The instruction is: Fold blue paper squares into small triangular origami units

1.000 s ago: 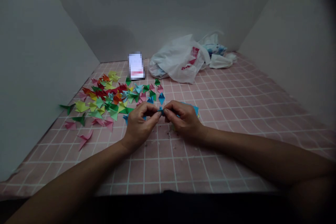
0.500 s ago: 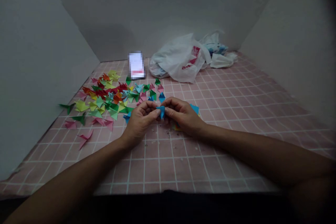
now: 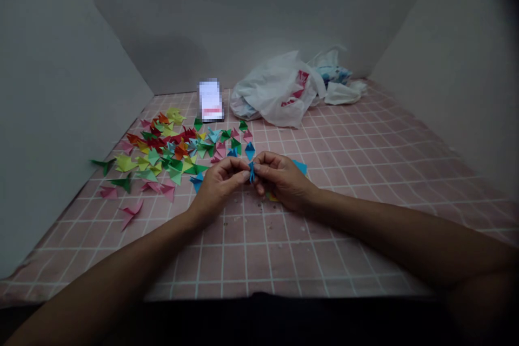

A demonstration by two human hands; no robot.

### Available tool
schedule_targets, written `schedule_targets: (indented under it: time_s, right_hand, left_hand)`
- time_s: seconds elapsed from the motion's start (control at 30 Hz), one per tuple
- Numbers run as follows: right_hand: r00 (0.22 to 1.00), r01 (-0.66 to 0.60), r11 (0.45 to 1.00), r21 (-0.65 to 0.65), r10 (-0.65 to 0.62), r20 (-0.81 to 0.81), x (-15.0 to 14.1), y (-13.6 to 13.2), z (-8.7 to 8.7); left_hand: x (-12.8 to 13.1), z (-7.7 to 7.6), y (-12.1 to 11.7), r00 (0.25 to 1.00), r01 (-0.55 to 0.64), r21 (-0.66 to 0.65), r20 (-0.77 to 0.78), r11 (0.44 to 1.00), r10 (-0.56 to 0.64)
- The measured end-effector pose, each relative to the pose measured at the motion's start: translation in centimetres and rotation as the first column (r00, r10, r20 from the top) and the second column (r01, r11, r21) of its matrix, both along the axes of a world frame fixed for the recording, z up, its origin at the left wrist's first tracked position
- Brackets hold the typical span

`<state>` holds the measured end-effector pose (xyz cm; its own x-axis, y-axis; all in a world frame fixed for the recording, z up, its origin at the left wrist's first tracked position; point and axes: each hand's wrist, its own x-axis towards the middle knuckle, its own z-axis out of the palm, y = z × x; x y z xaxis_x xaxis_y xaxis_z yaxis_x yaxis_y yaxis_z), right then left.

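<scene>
A small piece of folded blue paper (image 3: pixel 252 172) is pinched between my two hands above the middle of the table. My left hand (image 3: pixel 219 186) grips its left side with thumb and forefinger. On the other side, the thumb and fingers of my right hand (image 3: pixel 286 179) hold it too. Just beyond my fingertips stands another folded blue paper piece (image 3: pixel 250 150). Blue sheets (image 3: pixel 300 166) lie partly hidden behind my right hand, with a yellow edge (image 3: pixel 272 197) showing below it. Another blue folded piece (image 3: pixel 197 181) rests beside my left hand.
Many-coloured folded paper cranes (image 3: pixel 170 154) crowd the left of the pink checked tablecloth (image 3: pixel 324 265). A lit phone (image 3: pixel 210 100) stands upright at the back. White plastic bags (image 3: pixel 275 89) lie to its right. Pale walls enclose three sides; small crumbs dot the cloth.
The folded blue paper has turned between my fingers: its broad face showed before, and now a narrow edge with split points shows. My hands have barely shifted.
</scene>
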<state>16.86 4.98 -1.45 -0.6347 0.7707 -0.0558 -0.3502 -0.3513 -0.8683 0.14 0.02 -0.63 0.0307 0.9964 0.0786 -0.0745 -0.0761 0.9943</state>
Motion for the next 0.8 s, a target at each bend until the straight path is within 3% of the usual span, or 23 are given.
schedule_targets:
  time_s: [0.17, 0.43, 0.6, 0.8]
  right_hand:
    - [0.999, 0.037, 0.999, -0.015, -0.037, 0.009, -0.08, 0.08, -0.16]
    - [0.997, 0.073, 0.994, 0.078, -0.074, 0.012, -0.09, -0.23, -0.15]
    - [0.992, 0.100, 0.973, 0.208, -0.114, 0.055, -0.06, -0.47, 0.24]
    - [0.989, 0.100, 0.946, 0.308, -0.129, 0.075, 0.10, -0.56, 0.34]
  left_hand:
    - [0.16, 0.68, -0.28, 0.976, -0.063, 0.107, -0.201, 0.992, 0.083]
    - [0.26, 0.26, -0.26, 0.939, -0.093, 0.200, -0.308, 0.975, 0.152]
    - [0.32, 0.28, -0.38, 0.915, -0.115, 0.272, -0.346, 0.955, 0.209]
    - [0.31, 0.30, -0.56, 0.904, -0.140, 0.364, -0.333, 0.921, 0.269]
